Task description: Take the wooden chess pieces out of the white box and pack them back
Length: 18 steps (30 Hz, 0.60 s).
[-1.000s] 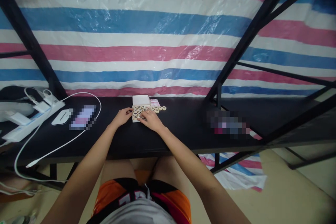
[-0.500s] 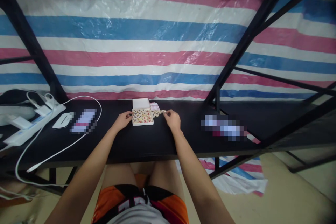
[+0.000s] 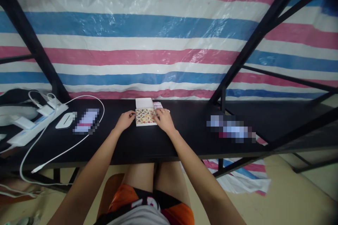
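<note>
While both hands meet at the small white box (image 3: 146, 124), it sits between them on the dark surface (image 3: 150, 144), straight ahead of the person, filled with round, marked discs (image 3: 144, 116). Its longer side seems to run left to right, from one hand to the other, though the slanting view leaves that uncertain. The left hand (image 3: 126, 120) is at the box's left wall, fingers bent and close together; whether they grip the wall or only touch it, I cannot tell. The right hand (image 3: 165, 121) is the nearer to the discs, its fingers reaching over the right end; whether they clasp a disc is hidden. Behind the box lies a white lid (image 3: 144, 102), with printed paper (image 3: 158, 105) just to its right
</note>
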Motion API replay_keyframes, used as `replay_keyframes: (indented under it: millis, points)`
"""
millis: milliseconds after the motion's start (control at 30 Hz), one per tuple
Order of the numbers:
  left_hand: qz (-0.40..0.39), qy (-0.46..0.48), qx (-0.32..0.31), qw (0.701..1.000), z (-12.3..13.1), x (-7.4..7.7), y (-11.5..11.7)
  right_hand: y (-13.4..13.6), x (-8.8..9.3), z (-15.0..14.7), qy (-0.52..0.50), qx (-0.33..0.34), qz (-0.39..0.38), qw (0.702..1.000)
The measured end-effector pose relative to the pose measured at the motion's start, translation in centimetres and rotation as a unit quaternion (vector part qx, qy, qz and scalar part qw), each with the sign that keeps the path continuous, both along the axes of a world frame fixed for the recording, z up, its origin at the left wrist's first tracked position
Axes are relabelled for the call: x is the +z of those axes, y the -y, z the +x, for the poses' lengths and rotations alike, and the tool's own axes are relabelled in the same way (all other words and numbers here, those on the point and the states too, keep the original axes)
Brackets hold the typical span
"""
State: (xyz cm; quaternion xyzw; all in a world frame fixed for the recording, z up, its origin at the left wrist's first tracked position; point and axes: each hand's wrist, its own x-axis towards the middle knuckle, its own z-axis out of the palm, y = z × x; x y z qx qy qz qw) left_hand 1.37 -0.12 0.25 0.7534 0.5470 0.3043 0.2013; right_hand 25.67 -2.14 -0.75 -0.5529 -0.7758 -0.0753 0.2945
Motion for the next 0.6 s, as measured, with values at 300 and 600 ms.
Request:
replay_keyframes:
  millis: [300,600]
  points:
    - [0.046,-0.012,-0.005,0.999,0.6,-0.2,-0.6,-2.8,2.0,-3.8,0.042,0.031,-0.114,0.992]
    - [0.033,0.026,-0.002,0.999,0.3,-0.6,-0.2,-1.0,-0.6,6.7,-0.132,-0.178,-0.043,0.974]
